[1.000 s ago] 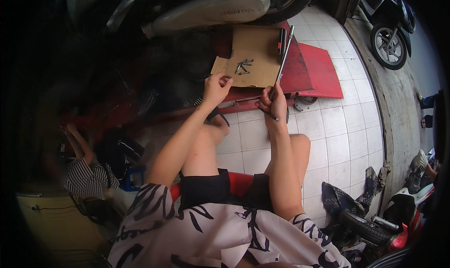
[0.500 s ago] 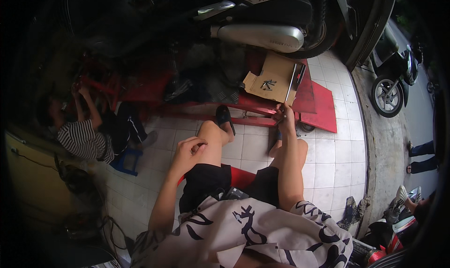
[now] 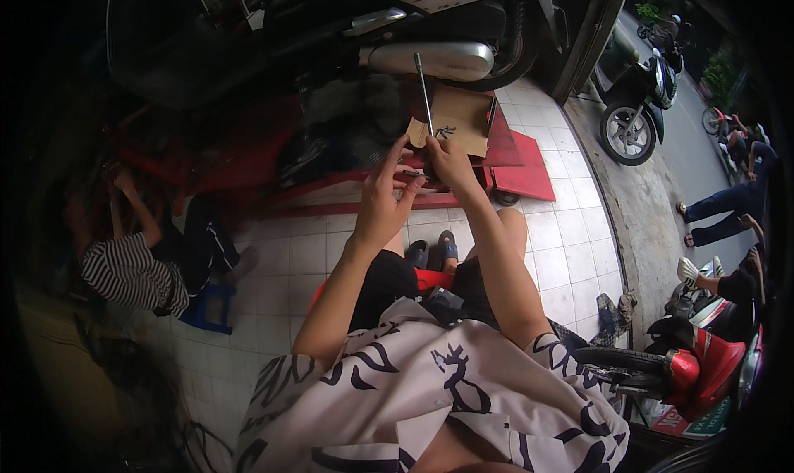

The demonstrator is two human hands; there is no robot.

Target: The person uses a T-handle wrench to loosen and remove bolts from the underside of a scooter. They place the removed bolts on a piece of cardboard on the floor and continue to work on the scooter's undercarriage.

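Observation:
My right hand (image 3: pixel 449 160) is closed around the lower part of a long, slim socket wrench (image 3: pixel 423 93). Its shiny shaft points up and away, in front of the motorbike's silver exhaust cover (image 3: pixel 438 61). Close beside it my left hand (image 3: pixel 385 198) is raised with fingers apart. A short metal piece (image 3: pixel 411 174) shows at its fingertips; whether it belongs to the wrench I cannot tell. Just beyond my hands, several small dark bolts or similar pieces (image 3: pixel 446 131) lie on an opened cardboard box (image 3: pixel 465 107).
A red lift platform (image 3: pixel 529 171) carries the cardboard under the motorbike. At left, a person in a striped top (image 3: pixel 136 270) sits on a blue stool (image 3: pixel 211 310). Other motorbikes, including a parked one (image 3: pixel 630 130), and people are at right beyond the tiled floor (image 3: pixel 571 225).
My right hand has brought the wrench left, off the cardboard's right side. My left hand has risen from my knee to beside it. The view has shifted, and my feet are drawn in.

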